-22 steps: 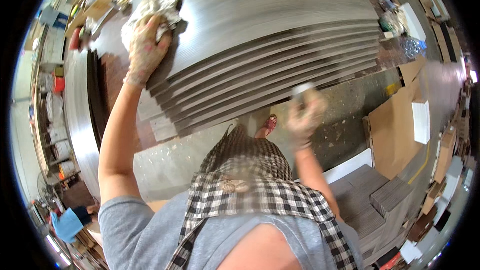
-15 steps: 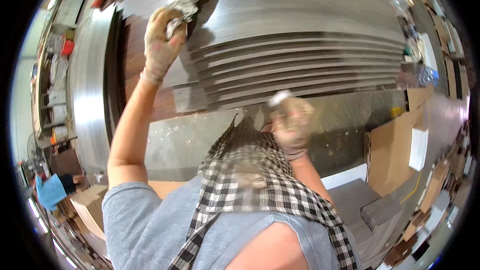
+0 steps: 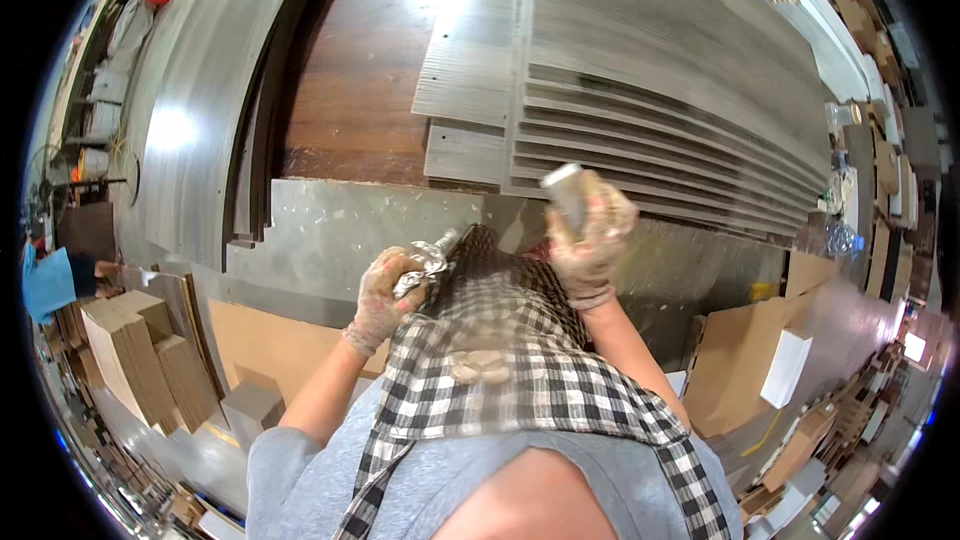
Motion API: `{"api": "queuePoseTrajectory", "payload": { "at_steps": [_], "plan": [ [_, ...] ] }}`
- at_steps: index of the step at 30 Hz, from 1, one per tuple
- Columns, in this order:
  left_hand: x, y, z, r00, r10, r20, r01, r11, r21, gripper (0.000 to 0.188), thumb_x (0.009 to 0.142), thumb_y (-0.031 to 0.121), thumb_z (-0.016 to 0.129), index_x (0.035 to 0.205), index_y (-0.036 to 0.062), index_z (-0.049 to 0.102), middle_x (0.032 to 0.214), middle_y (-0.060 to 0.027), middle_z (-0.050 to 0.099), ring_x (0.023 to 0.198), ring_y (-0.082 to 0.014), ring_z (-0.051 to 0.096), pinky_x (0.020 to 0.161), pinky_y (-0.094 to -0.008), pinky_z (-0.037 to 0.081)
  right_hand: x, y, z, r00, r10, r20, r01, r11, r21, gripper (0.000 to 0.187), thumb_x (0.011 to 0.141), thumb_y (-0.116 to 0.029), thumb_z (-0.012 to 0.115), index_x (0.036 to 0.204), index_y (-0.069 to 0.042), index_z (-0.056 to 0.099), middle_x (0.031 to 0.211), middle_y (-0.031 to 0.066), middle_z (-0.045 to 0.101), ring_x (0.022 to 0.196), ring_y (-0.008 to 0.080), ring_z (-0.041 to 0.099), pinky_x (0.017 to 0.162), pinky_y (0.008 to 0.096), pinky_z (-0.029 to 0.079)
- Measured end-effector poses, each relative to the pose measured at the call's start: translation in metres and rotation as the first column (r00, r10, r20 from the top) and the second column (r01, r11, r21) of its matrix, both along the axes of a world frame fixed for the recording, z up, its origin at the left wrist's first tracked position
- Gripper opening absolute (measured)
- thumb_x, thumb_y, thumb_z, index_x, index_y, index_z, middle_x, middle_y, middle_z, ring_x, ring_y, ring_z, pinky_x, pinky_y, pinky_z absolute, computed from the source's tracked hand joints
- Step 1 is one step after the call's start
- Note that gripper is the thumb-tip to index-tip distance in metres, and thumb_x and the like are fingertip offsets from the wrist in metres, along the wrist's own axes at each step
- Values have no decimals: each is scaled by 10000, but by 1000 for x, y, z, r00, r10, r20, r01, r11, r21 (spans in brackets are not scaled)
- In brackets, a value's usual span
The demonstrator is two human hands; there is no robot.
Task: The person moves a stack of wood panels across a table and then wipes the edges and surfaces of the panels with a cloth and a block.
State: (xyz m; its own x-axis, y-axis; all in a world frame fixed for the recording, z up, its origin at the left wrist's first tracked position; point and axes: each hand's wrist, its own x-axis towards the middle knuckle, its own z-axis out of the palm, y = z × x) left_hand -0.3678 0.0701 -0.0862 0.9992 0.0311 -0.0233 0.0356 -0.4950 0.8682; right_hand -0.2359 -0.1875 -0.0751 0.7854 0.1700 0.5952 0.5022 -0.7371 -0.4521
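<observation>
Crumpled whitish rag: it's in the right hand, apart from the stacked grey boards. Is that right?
Wrong hand: the head view shows the crumpled whitish rag in the left hand. It is apart from the stacked grey boards, as you say.

Workshop with stacked grey boards (image 3: pixel 670 50)

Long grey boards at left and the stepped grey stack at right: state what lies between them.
Head view: brown wooden surface, then smaller grey boards beside the stepped stack.
</observation>
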Motion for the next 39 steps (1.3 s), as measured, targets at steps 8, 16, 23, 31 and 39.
{"api": "queuePoseTrajectory", "payload": {
  "at_steps": [8, 16, 23, 31, 39],
  "plan": [
    [23, -24, -10, 971, -214, -102, 215, 977, 0, 205, 721, 121, 672, 901, 48, 607, 894, -119, 587, 881, -319, 574, 776, -403, 471, 5, 57, 15, 911, 399, -104, -410, 903, -125, 466, 722, -236, 762, 1153, -130, 621, 1053, 60, 557, 977, 206, 509, 832, 386, 416],
    [32, -54, -8, 966, -248, -70, 253, 965, 67, 201, 736, 167, 684, 909, 84, 622, 940, -104, 609, 906, -314, 591, 787, -409, 485, 56, 6, 31, 995, -20, 98, 16, 999, 43, 425, 730, -118, 751, 1132, -161, 619, 1009, 72, 518, 931, 250, 485, 823, 408, 398],
    [50, -58, 18, 882, -432, -186, 449, 892, 58, 292, 729, 209, 700, 986, 80, 651, 994, -133, 633, 976, -345, 589, 835, -435, 470, 25, 67, 34, 930, 358, -77, -361, 932, -24, 414, 744, -202, 743, 1146, -183, 650, 1049, 60, 516, 962, 206, 476, 865, 387, 415],
    [114, -43, 10, 491, -808, -326, 857, 516, 11, 334, 743, 205, 671, 1048, 75, 639, 1053, -129, 612, 995, -323, 591, 853, -417, 476, 72, 34, 50, 988, -112, 107, 97, 986, 132, 358, 788, -97, 644, 1144, -123, 610, 1039, 82, 609, 987, 249, 555, 848, 427, 449],
    [132, -5, -109, 349, -921, -176, 872, 387, -300, 444, 796, 236, 648, 1216, 100, 609, 1390, -186, 459, 1189, -379, 525, 1013, -392, 430, 31, 150, -10, 986, -127, 113, 127, 992, 7, 427, 777, -110, 688, 1178, -239, 617, 1175, 67, 610, 1005, 206, 511, 811, 404, 431]
  ]
}}
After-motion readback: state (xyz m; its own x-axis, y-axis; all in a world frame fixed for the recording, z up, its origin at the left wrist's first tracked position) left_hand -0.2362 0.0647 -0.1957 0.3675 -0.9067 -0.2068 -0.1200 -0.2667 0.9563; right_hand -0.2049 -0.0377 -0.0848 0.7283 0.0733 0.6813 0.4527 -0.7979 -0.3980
